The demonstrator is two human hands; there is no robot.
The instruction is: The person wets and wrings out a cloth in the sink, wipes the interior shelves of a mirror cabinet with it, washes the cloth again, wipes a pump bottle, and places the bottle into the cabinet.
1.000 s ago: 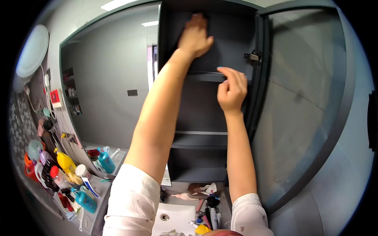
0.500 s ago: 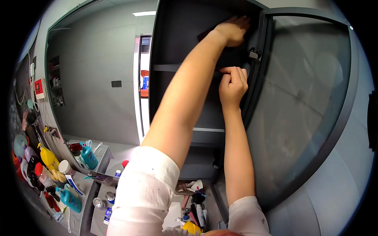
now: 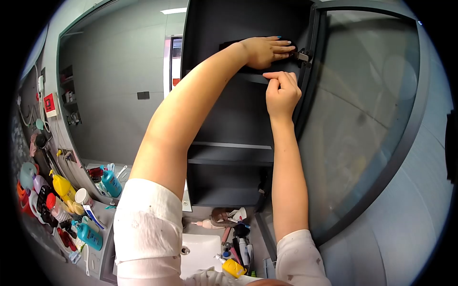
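My left hand (image 3: 267, 51) lies flat with fingers stretched out on a dark, cloth-like thing (image 3: 230, 45) on the upper shelf of an open dark cabinet (image 3: 231, 112). Its palm covers most of that thing, and its fingertips point towards the metal hinge (image 3: 301, 56). Just below, my right hand (image 3: 282, 95) is closed, fingers curled, beside the front edge of the upper shelf (image 3: 253, 77). Whatever its fingers may hold is hidden. The glass cabinet door (image 3: 362, 114) stands open on the right.
A mirror (image 3: 119, 109) covers the wall on the left. Below it, a counter holds a yellow pump bottle (image 3: 62, 187), a blue pump bottle (image 3: 89, 235) and several other toiletries. A white sink (image 3: 205, 252) sits below, with another yellow bottle (image 3: 234, 268) and tubes beside it.
My left hand has moved down and left from the cabinet's upper right back corner towards the shelf's front. My right hand stays closed near the shelf edge. The view has shifted slightly.
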